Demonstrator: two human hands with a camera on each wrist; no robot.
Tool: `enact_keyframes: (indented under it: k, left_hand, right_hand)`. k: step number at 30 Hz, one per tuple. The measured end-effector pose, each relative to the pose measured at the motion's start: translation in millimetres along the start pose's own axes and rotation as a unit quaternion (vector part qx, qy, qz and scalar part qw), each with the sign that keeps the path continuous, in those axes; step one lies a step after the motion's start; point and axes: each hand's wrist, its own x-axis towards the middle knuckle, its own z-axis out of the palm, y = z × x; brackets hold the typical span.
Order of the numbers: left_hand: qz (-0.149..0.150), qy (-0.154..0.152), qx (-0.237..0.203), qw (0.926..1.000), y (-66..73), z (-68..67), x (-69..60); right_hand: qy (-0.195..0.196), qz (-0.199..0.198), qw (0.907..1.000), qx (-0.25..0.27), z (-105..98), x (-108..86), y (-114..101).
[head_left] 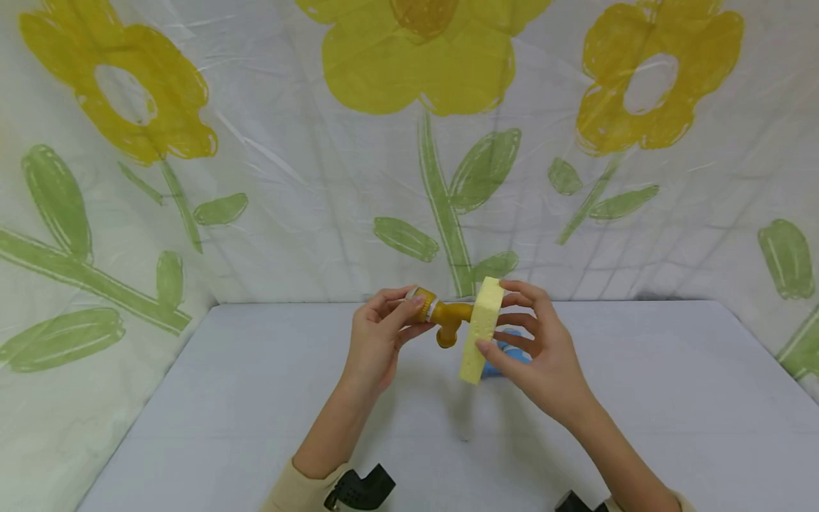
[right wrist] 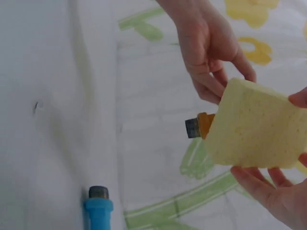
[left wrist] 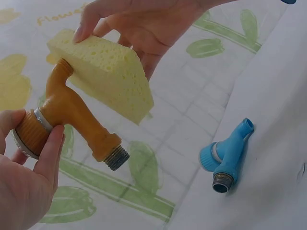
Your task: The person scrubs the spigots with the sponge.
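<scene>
My left hand (head_left: 384, 334) grips an orange tap (left wrist: 72, 108) by its ribbed round knob, holding it above the table. The tap's threaded metal end (left wrist: 116, 158) points away from the knob. In my right hand (head_left: 544, 355) is a pale yellow sponge (head_left: 483, 331), pinched at its edges between thumb and fingers. The sponge is up against the tap's spout, or very close to it. Behind the sponge in the head view lies a blue tap (left wrist: 229, 155), partly hidden there; the left wrist view shows it whole on the table.
A white-covered table (head_left: 243, 398) spreads under both hands. At its back hangs a pale sheet printed with yellow flowers (head_left: 419, 64) and green leaves. Black wrist straps (head_left: 361, 491) sit near the cuffs. A small mark (head_left: 465, 439) shows on the table cover.
</scene>
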Motion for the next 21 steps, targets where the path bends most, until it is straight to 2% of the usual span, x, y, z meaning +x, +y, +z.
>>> enact_keyframes:
  k: [4,11,17,21]
  left_hand:
    - [-0.003,0.002,-0.003,1.0,0.2,0.1,-0.6]
    - [-0.001,-0.008,-0.007,0.9999,-0.9,0.9,-0.2]
    - [0.002,0.005,-0.003,1.0,1.2,-0.1,0.0]
    - [-0.003,-0.002,-0.007,1.0,1.8,-0.7,0.3]
  right_hand:
    - [-0.013,0.004,0.9999,0.01,-1.1,-0.6,1.0]
    - [0.006,0.006,0.9999,0.012,-4.5,0.6,0.0]
    - [-0.022,0.013,0.9995,0.018,-3.5,0.6,0.8]
    - [-0.014,0.004,0.9996,0.024,-3.8,0.2,-1.8]
